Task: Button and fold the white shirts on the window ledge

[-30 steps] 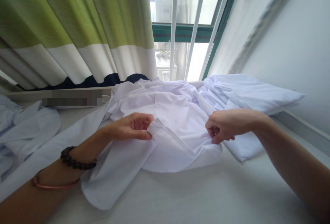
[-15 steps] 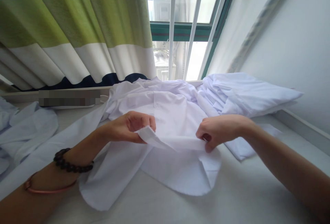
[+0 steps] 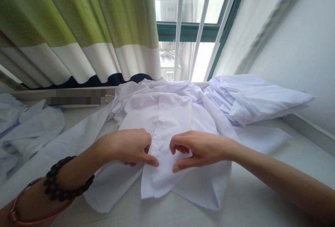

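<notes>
A white button-up shirt [image 3: 172, 112] lies spread in front of me, its placket and small buttons running down the front. My left hand [image 3: 128, 146] is at the placket's left edge, its thumb pressed on top of the cloth and its fingers curled, partly hidden. Just above the right front of the shirt, my right hand [image 3: 193, 148] has its thumb and bent fingers apart, with nothing between them. The lower hem hangs loosely below both hands, its front panels overlapping.
A pile of folded white garments [image 3: 256, 96] lies at the right by the wall. More crumpled white cloth [image 3: 31, 129] is on the left. A striped curtain [image 3: 78, 28] and white window bars [image 3: 201, 28] stand behind. A blurred-out long object [image 3: 75, 97] sits at the back left.
The raised flap of shirt front has come down flat, with the buttons showing. My right hand has let go of the cloth and moved left, nearer my left hand. My left hand has turned palm down.
</notes>
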A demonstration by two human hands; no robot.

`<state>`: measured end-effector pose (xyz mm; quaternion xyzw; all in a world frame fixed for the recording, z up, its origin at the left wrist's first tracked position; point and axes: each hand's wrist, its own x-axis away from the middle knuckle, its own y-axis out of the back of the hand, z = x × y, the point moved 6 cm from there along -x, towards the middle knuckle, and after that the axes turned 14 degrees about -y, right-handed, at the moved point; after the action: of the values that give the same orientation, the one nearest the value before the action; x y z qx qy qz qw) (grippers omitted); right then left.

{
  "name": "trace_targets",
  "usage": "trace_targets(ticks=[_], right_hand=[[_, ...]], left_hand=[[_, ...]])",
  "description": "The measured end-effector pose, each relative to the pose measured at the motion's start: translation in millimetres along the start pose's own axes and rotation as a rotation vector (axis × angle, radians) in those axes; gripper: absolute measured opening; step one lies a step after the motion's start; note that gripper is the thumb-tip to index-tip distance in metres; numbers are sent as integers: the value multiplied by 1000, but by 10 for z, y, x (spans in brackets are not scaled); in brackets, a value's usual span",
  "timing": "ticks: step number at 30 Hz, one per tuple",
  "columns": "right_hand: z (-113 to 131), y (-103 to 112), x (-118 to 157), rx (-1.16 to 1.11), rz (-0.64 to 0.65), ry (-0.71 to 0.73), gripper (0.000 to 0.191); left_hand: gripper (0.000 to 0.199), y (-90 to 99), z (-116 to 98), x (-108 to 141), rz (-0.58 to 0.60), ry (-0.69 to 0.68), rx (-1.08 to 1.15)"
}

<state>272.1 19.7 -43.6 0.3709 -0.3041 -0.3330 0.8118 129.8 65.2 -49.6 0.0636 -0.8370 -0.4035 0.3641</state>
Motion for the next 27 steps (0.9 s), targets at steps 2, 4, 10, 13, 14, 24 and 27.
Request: trace_targets(ticks=[2, 4, 10, 13, 14, 24, 27], right_hand=[[73, -186, -60, 31, -22, 91, 40], [120, -320, -80, 113, -35, 150, 35], [72, -161, 1, 82, 60, 133, 7], [-35, 50, 60, -81, 154, 139, 4], [-79, 98, 67, -127, 179, 138, 5], [-421, 149, 4, -414, 322, 131, 34], [-557, 307, 48, -550, 196, 60, 46]], left_hand=[[38, -45, -7, -7, 47, -8, 74], [27, -29, -28, -11, 81, -113, 159], [17, 37, -5, 32, 168, -229, 299], [23, -35, 66, 24, 126, -43, 239], [27, -57, 71, 13, 93, -7, 188], [37, 109, -36, -2, -30, -292, 429], [40, 272, 13, 12, -140, -423, 753]])
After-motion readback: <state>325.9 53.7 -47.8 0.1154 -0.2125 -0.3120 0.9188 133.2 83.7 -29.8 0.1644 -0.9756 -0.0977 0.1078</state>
